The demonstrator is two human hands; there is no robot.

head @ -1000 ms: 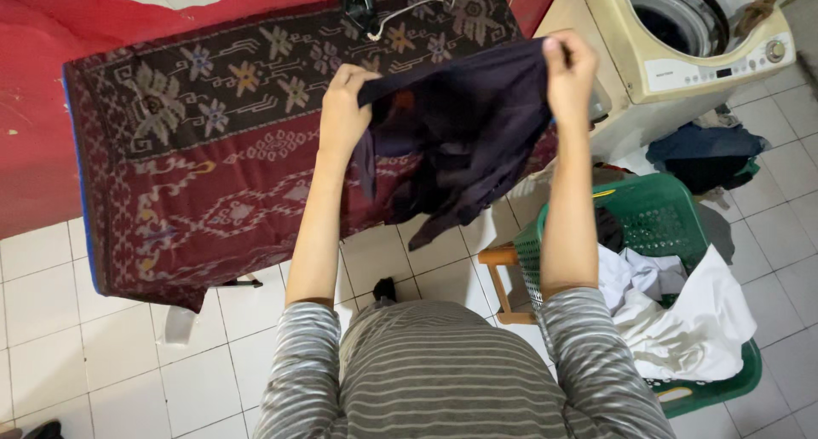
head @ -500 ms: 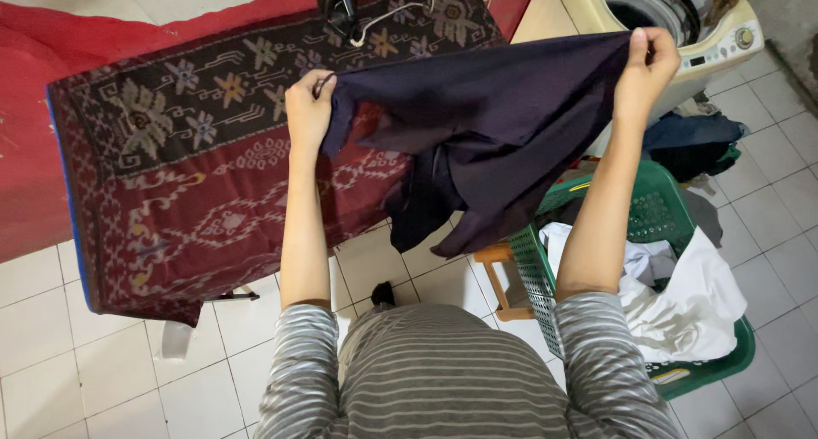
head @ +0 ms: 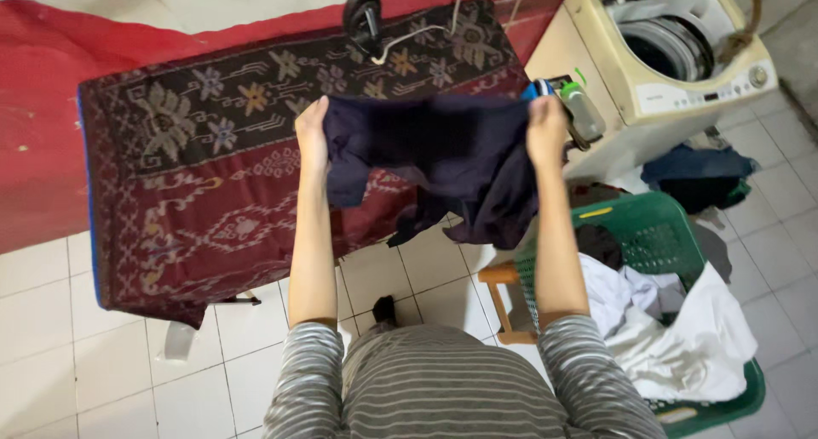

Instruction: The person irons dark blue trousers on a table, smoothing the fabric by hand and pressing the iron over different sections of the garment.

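Note:
I hold a dark navy garment (head: 443,158) spread between both hands above the near edge of the ironing board (head: 196,183). My left hand (head: 312,128) grips its left top corner. My right hand (head: 545,124) grips the right top corner. The cloth hangs down in loose folds between my forearms. The board is draped with a maroon patterned cloth. A dark iron (head: 363,15) stands upright at the board's far edge, its white cord (head: 409,37) trailing across the cloth.
A green laundry basket (head: 660,235) with white clothes sits at my right on a small wooden stool (head: 501,298). A top-loading washing machine (head: 682,56) stands at the back right, with dark clothes (head: 699,171) piled on the tiled floor beside it. Spray bottle (head: 575,107) behind my right hand.
My hands have come closer together and lowered slightly with the garment, which now hangs shorter and more bunched. The view has shifted, showing more of the washing machine.

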